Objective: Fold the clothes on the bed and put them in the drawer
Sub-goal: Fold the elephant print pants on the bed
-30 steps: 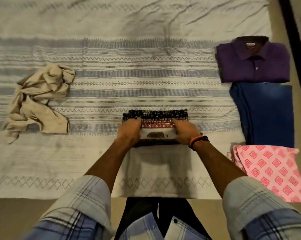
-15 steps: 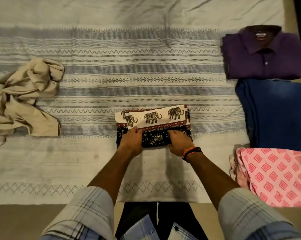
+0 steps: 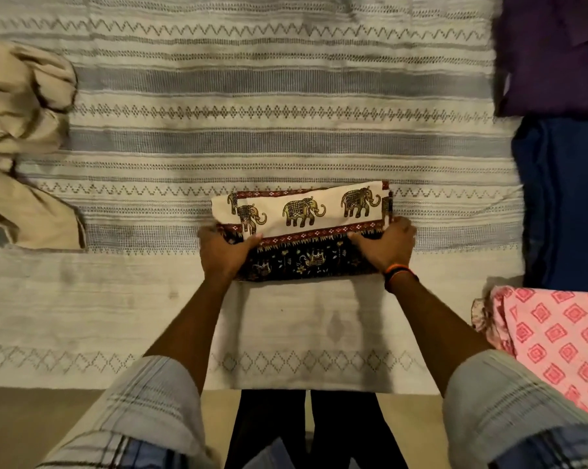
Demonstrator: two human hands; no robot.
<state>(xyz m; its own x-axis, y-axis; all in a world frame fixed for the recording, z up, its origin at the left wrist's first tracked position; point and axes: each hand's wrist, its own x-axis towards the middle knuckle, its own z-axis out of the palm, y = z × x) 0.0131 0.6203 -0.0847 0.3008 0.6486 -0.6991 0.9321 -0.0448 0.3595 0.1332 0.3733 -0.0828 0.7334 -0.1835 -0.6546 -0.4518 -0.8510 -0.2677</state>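
We hold the folded elephant-print cloth (image 3: 302, 231) at centre of the bed (image 3: 286, 79), left hand (image 3: 223, 252) and right hand (image 3: 384, 247) each curled round an end. Risk: uneven lift lets layers slide and unfold. The crumpled beige garment (image 3: 22, 147) at 9 o'clock remains unfolded; folded stacks lie at 3 o'clock.

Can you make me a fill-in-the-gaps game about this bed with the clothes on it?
1. The folded cloth between the left hand and right hand shows golden ____.
2. The crumpled garment at the left is ____ in colour.
3. The garment with a diamond pattern is ____.
4. The right wrist wears an orange ____.

Missing words: elephants, beige, pink, band
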